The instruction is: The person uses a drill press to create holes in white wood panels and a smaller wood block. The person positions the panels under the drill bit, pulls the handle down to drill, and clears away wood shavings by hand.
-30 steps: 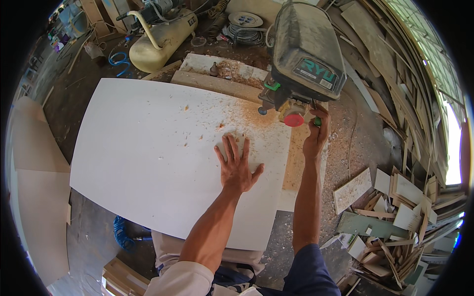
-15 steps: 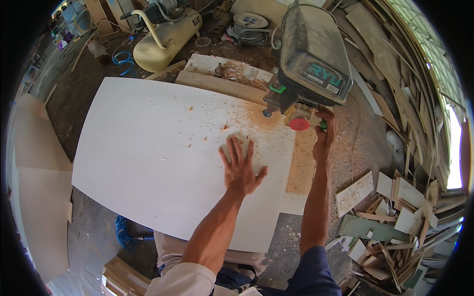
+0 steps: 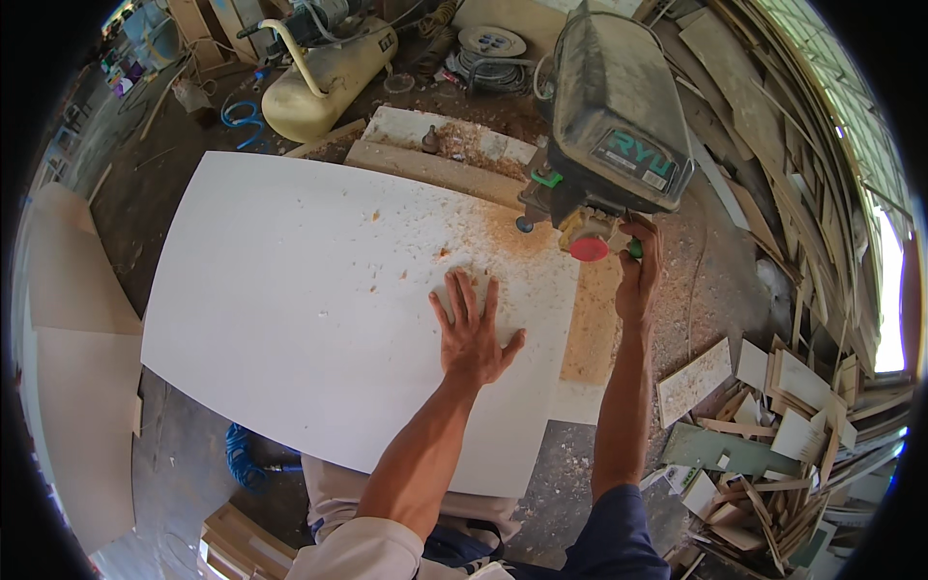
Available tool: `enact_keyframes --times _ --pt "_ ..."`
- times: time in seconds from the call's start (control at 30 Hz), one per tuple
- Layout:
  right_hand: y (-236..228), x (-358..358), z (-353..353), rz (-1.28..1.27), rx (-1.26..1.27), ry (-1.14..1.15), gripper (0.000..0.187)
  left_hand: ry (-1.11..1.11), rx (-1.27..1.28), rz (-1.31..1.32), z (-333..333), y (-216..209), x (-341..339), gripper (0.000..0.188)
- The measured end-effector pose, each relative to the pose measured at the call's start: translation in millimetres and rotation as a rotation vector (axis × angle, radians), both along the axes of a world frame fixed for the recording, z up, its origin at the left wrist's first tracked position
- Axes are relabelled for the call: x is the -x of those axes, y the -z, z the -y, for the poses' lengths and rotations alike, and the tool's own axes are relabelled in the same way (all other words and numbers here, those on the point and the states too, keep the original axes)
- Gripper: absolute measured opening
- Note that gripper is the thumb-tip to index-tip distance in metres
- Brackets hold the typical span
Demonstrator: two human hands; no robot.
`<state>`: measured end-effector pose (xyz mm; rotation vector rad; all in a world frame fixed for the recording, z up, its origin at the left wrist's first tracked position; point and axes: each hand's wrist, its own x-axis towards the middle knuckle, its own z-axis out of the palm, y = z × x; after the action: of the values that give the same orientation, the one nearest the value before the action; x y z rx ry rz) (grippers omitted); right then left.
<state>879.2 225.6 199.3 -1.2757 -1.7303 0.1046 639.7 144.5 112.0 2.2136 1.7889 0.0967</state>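
A large white board (image 3: 290, 319) lies flat in front of me, strewn with wood chips and sawdust towards its far right. My left hand (image 3: 472, 333) rests palm down on it, fingers spread. Over the board's far right corner stands a drill press (image 3: 619, 111) with a dusty dark housing and a red round button (image 3: 589, 249). My right hand (image 3: 640, 271) is at the right side of the machine, its fingers curled round a feed handle with a green knob (image 3: 635, 247). The drill bit and the spot beneath it are hidden by the machine's head.
Wooden planks (image 3: 435, 169) lie along the board's far edge. Beyond stand a cream air compressor (image 3: 333, 82) and a cable reel (image 3: 491, 48). Offcuts (image 3: 764, 416) are heaped at the right, with long boards leaning behind. A blue coiled hose (image 3: 242, 454) lies at the near left.
Hardly anything differs. The whole view has shifted very slightly; my left hand stays flat on the board and my right hand stays on the feed handle.
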Motion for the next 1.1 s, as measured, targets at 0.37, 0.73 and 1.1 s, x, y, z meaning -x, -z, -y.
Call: enact_keyframes --times 0.37,0.73,1.1 --pt "-38 -13 -7 0.137 0.099 -0.052 0.024 -0.007 -0.001 -0.028 1 -2 2 0.093" --pt "-41 -48 -161 -1.05 0.103 -0.105 0.03 0.002 -0.01 -0.022 -1 -1 -2 0.093" --pt "143 -37 -92 -0.978 0.339 0.071 0.047 -0.008 -0.057 0.025 3 0 -1 0.093"
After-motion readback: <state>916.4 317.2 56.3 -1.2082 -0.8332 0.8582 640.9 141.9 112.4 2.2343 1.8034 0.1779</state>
